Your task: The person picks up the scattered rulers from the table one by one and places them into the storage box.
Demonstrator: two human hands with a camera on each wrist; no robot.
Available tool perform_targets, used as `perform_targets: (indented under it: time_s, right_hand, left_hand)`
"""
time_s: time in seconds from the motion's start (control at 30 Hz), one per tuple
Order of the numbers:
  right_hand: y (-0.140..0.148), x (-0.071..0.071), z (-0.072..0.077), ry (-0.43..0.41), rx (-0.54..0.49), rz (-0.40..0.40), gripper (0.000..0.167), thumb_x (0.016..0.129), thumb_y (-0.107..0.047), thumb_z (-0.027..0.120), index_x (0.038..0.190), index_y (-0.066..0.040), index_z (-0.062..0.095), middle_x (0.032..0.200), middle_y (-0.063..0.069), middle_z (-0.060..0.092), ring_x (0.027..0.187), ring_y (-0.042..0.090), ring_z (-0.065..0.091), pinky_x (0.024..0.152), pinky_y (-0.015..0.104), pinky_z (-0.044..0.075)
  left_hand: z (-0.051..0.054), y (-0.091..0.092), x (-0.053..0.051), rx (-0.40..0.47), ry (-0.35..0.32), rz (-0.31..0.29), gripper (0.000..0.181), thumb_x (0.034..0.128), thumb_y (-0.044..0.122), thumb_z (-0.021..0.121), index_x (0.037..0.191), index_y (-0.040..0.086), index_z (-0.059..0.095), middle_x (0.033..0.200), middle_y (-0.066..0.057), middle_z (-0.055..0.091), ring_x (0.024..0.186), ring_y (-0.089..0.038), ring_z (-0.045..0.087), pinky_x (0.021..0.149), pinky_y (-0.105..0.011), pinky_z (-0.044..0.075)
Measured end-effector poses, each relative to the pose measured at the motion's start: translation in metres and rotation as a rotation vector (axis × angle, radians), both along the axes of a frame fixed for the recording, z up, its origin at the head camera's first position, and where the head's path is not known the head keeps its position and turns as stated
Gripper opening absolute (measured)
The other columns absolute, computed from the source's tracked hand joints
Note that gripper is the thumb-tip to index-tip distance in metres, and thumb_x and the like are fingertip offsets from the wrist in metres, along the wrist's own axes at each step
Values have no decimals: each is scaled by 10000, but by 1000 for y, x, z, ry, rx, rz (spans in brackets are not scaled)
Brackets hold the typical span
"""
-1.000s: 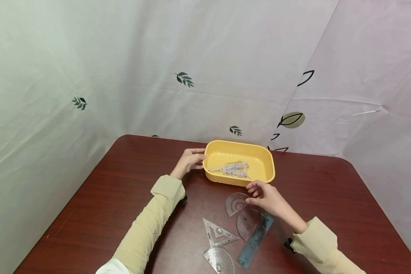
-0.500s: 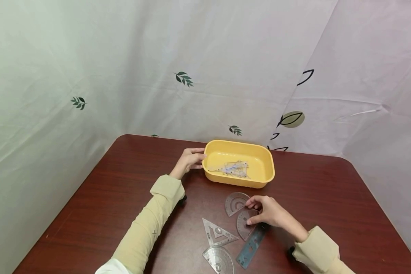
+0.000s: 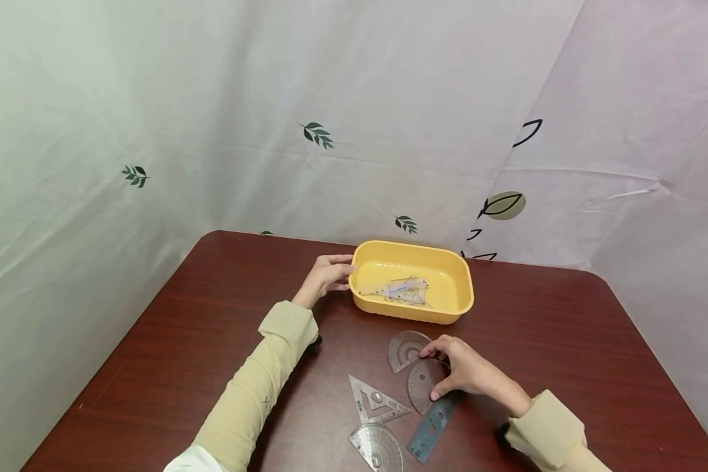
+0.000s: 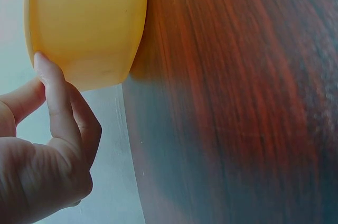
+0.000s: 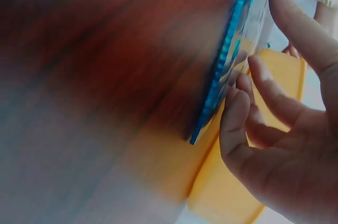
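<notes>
In the head view, my left hand [image 3: 324, 278] holds the left end of the yellow tub [image 3: 463, 288], its fingers at the rim and outer wall; the left wrist view shows a fingertip on the tub [image 4: 87, 23]. Clear plastic pieces [image 3: 410, 292] lie inside. My right hand [image 3: 466, 368] stands over a clear protractor [image 3: 421, 387], thumb and fingers spread across it. That protractor overlaps a blue-green ruler [image 3: 431, 429]. Another protractor [image 3: 402, 347] lies just beyond. In the right wrist view, the hand [image 5: 285, 118] is beside the ruler's blue edge [image 5: 219, 65].
A clear set square [image 3: 374, 403] and a further protractor [image 3: 377, 446] lie left of the ruler on the dark red table [image 3: 212, 314]. A pale cloth [image 3: 271, 98] with leaf prints hangs behind the table's far edge.
My right hand has moved from the tub's near edge down toward me to the protractor by the ruler, and its thumb has spread from the fingers. The left hand has stayed at the tub.
</notes>
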State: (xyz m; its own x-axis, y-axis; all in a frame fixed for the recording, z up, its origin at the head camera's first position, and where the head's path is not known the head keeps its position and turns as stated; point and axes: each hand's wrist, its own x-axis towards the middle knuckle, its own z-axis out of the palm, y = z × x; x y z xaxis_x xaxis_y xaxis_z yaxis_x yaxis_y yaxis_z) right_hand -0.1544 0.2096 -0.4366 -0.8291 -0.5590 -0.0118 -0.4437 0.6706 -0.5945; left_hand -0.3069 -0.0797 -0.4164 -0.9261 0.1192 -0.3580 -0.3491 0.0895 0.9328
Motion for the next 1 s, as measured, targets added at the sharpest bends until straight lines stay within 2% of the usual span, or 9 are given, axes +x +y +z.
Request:
perform_targets:
  time_s: [0.17,0.53,0.63,0.83,1.0]
  right_hand:
    - [-1,0,0,24,35,19,557,557,-254,923,1024,-92,667,958,-15,583,894,140,490,753,243,451]
    - [-5,-2,2,-3,75,-4,542,523,-238,937,951,-125,625,904,-47,532,898,139,430,760,255,407]
    - [-4,-4,1,-10,41,5,534,534,-224,935,947,-117,614,898,-42,547,875,122,452,751,244,424]
    - [3,-9,-2,-74,-106,25,486,580,-140,915,950,-39,616,889,26,600,801,87,515,692,213,486]
    - [7,-11,-3,-110,-135,34,445,613,-111,896,947,-42,610,874,35,596,782,78,521,681,209,495]
  left_hand:
    - [0,0,1,5,0,-3,446,892,75,661,1329,80,573,1018,-162,700,665,-105,641,527,-183,563]
    - [-1,1,-2,2,1,9,441,885,66,664,1318,80,584,899,-90,694,640,-97,635,525,-195,569]
    - [-1,0,-1,7,0,10,442,883,63,664,1318,78,584,887,-85,690,639,-100,634,521,-196,568]
    - [-1,0,-1,11,2,9,441,879,63,666,1313,83,588,873,-80,680,646,-106,636,519,-192,565]
    - [-1,0,-1,9,6,5,443,883,67,663,1319,77,583,869,-77,684,643,-103,635,521,-192,566]
